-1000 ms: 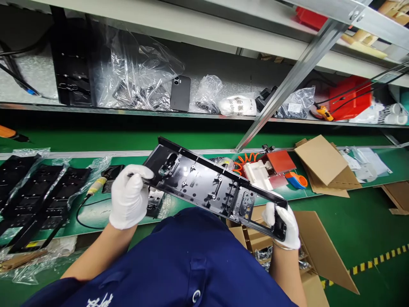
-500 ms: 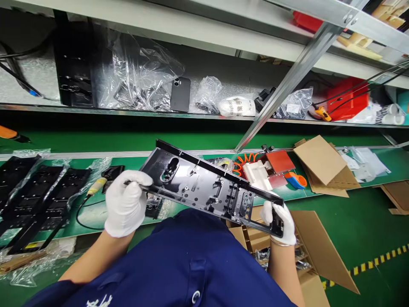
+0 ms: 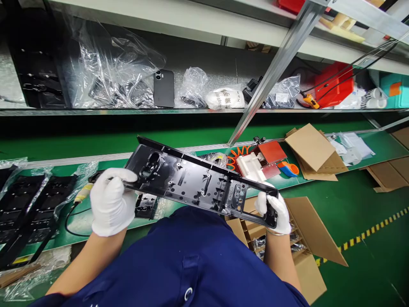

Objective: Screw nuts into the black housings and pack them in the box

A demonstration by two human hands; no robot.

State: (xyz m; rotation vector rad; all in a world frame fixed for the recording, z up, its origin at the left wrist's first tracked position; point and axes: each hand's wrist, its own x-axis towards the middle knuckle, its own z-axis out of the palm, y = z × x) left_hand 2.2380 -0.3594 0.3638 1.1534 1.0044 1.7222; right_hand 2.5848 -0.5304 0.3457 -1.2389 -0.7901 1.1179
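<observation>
A long black plastic panel (image 3: pixel 194 181) with cut-outs and screw posts is held up over my lap, tilted down to the right. My left hand (image 3: pixel 110 201), in a white glove, is closed on the panel's left end. My right hand (image 3: pixel 271 209), also gloved, grips its right end, thumb on top. Below the right hand stands an open cardboard box (image 3: pixel 306 238) with bagged parts inside.
More black panels in plastic wrap (image 3: pixel 28 204) lie at left on the green bench. A cabled tool (image 3: pixel 83 192), a red and white fixture (image 3: pixel 258 162), an orange coiled hose (image 3: pixel 238 152) and cardboard sheets (image 3: pixel 315 149) sit beyond. A shelf holds a phone (image 3: pixel 163 88) and bags.
The view has shifted, so everything sits further left and lower in frame. Both hands keep hold of the panel, which has tipped slightly.
</observation>
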